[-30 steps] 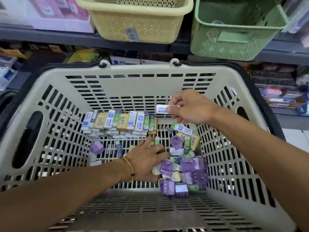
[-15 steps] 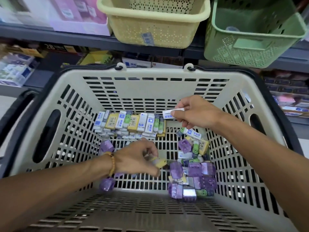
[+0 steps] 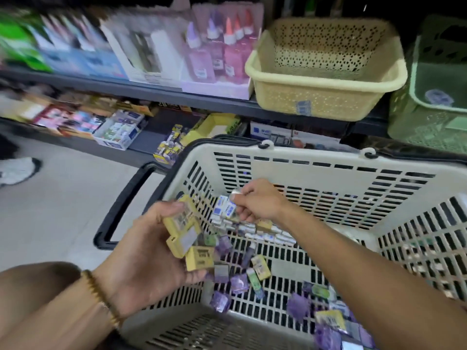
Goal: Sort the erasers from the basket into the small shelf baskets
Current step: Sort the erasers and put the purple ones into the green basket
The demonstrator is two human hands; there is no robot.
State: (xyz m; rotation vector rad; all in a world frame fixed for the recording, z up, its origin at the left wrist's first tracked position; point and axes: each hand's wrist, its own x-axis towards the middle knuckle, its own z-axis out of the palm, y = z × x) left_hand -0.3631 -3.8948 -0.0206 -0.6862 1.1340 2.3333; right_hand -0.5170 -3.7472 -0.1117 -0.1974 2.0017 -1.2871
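A beige slotted shopping basket (image 3: pixel 328 168) with black handles holds loose erasers, purple ones (image 3: pixel 238 284) scattered on its floor and a row of white and blue ones (image 3: pixel 252 228) along the back. My left hand (image 3: pixel 151 251) is raised over the basket's left rim, shut on three yellow erasers (image 3: pixel 185 233). My right hand (image 3: pixel 255 200) reaches into the basket and pinches a small white eraser (image 3: pixel 236 192) above the row. On the shelf above stand a yellow small basket (image 3: pixel 326 97) and a green small basket (image 3: pixel 429 114).
Shelves behind the basket carry glue bottles (image 3: pixel 219 44), boxed stationery (image 3: pixel 118 132) and other packs. Light floor (image 3: pixel 63 210) lies to the left, with someone's white shoe (image 3: pixel 17 170) at the far left edge.
The view has swung left and up. My left hand rose out of the basket floor holding yellow erasers. My right hand still pinches the white eraser.
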